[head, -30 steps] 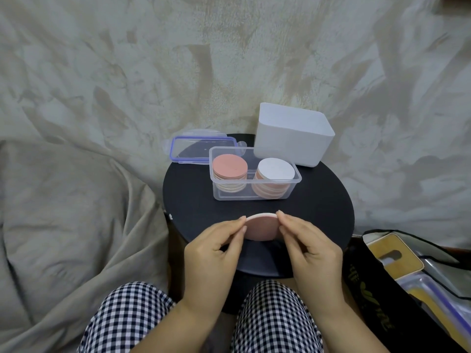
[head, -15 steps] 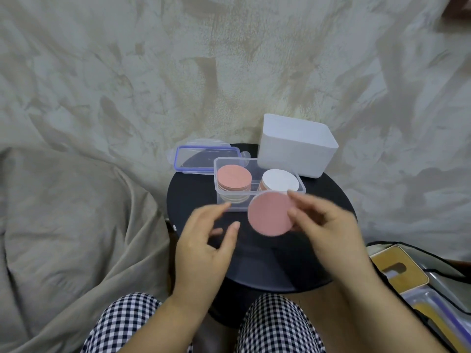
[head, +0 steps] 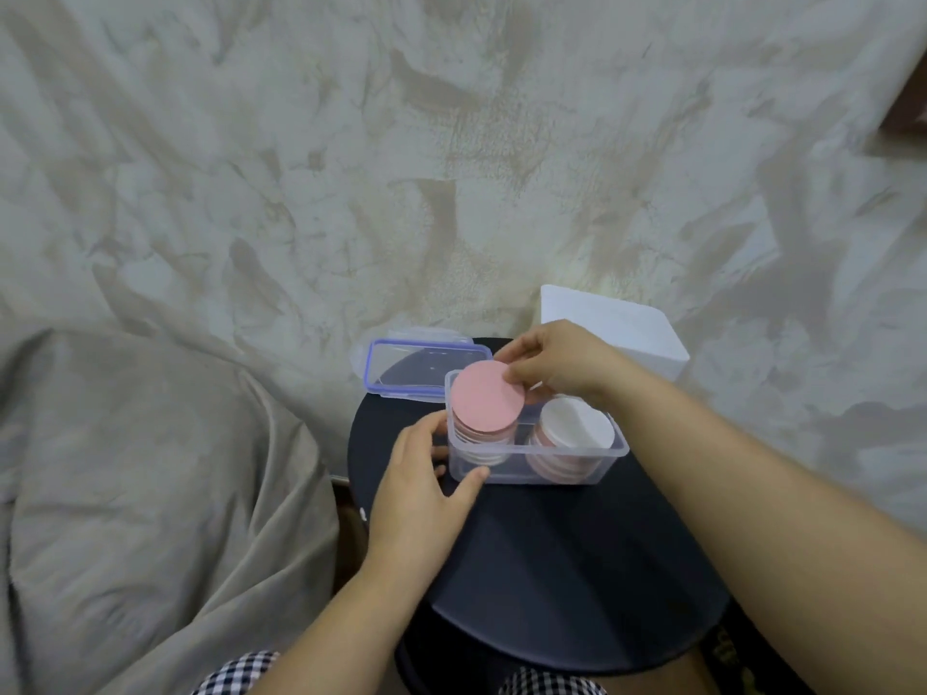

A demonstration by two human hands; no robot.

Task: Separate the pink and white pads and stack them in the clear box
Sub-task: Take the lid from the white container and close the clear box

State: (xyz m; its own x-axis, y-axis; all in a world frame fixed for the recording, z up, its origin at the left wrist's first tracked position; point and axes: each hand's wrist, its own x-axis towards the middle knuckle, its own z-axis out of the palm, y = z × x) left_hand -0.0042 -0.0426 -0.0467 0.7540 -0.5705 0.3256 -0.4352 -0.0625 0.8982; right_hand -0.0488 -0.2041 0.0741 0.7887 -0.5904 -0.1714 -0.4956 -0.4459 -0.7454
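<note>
A clear box [head: 567, 471] stands on a round black table [head: 552, 569]. Inside it are two stacks of round pads, side by side. The right stack [head: 577, 433] has a white pad on top. Over the left stack, my right hand [head: 557, 363] pinches a pink pad [head: 486, 398] by its far right edge; the pad lies tilted on or just above that stack. My left hand [head: 421, 484] rests against the box's left front corner, thumb on the front wall and fingers along the left wall.
The box's clear lid with a blue rim [head: 426, 368] lies behind the box at the left. A white container [head: 622, 328] stands behind my right hand. Grey cloth [head: 150, 494] is heaped left of the table.
My right hand carried the pink pad forward and left, from above the table's front to over the left stack. My left hand let go of the pad and moved to the box's corner.
</note>
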